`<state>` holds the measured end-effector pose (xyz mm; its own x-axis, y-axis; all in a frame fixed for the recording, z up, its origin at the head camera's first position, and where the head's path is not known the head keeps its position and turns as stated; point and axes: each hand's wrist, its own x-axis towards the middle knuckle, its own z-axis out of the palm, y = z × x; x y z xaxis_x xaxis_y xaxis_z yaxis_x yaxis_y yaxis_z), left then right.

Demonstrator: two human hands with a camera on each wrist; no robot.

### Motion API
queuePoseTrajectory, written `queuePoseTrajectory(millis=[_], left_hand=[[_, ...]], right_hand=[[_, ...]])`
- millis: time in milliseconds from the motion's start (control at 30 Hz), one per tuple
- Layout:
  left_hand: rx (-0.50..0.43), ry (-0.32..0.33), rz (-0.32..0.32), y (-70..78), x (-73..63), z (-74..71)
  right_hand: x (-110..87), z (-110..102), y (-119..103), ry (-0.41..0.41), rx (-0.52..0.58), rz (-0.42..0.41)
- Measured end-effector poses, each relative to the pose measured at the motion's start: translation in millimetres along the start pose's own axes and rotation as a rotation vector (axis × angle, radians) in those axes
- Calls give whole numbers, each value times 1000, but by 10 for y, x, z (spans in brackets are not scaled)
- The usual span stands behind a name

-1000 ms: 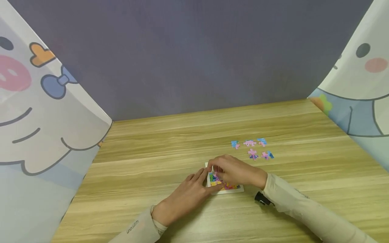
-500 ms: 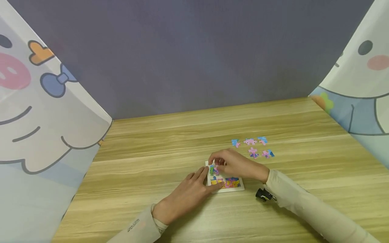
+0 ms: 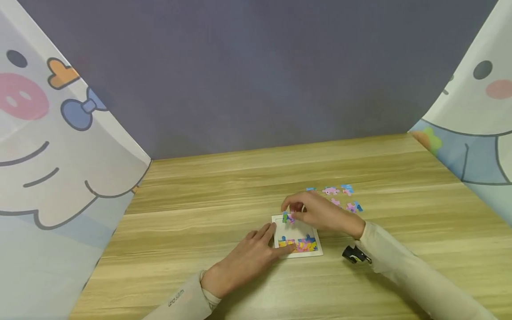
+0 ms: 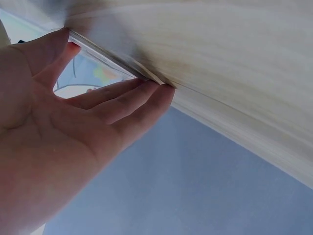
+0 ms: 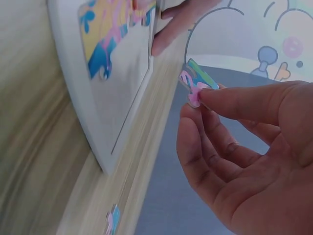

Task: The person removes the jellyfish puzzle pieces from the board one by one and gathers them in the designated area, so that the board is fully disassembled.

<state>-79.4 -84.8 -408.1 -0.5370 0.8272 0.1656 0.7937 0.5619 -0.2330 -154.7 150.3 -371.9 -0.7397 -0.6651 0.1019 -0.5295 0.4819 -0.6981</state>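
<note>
A white puzzle tray (image 3: 311,254) lies on the table, its near part filled by joined yellow, pink and blue pieces (image 3: 307,244). My left hand (image 3: 248,258) steadies the tray: straight fingers touch its left edge, and the thumb rests over the near pieces. In the left wrist view, the fingertips (image 4: 166,90) meet that edge. Over the tray's far left part, my right hand (image 3: 326,214) pinches a green, blue and pink jigsaw piece (image 3: 285,218) between thumb and fingers. The right wrist view shows this piece (image 5: 203,73) tilted and held clear of the tray.
Several loose jigsaw pieces (image 3: 330,191) lie beyond the tray to the right, partly covered by the right hand. Below the right sleeve shows a black device (image 3: 355,254). A grey panel (image 3: 256,75) stands at the table's back, with cartoon-printed panels (image 3: 480,111) on both sides.
My right hand has raised the jigsaw piece from low over the tray and carried it toward the far edge, uncovering the tray's bare base. My left hand has stayed in place.
</note>
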Motion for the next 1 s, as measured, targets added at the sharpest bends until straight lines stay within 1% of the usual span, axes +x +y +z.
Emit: queuePoseTrajectory(millis=[233,333,500,600,700,833,1000], left_hand=[[-2,-24,-18,17,0,5],[-6,-35,-26,25,2,10],[3,-27,-38,32,8,26],[13,-24,-37,32,7,35],[12,-35,-34,32,1,36],[3,-44,-33,30,-4,36],[6,-12,-30,26,9,49]], right_hand=[[-64,-110,65,23,-14,-2],[-90,-171,112,52,-31,3],[-126,-255,202,110,-58,15],[-152,-287,261,121,-56,7],[-185,-315,322,129,-46,9],[-222,-347,407,137,-33,35],[-237,-394,517,118,-16,89]])
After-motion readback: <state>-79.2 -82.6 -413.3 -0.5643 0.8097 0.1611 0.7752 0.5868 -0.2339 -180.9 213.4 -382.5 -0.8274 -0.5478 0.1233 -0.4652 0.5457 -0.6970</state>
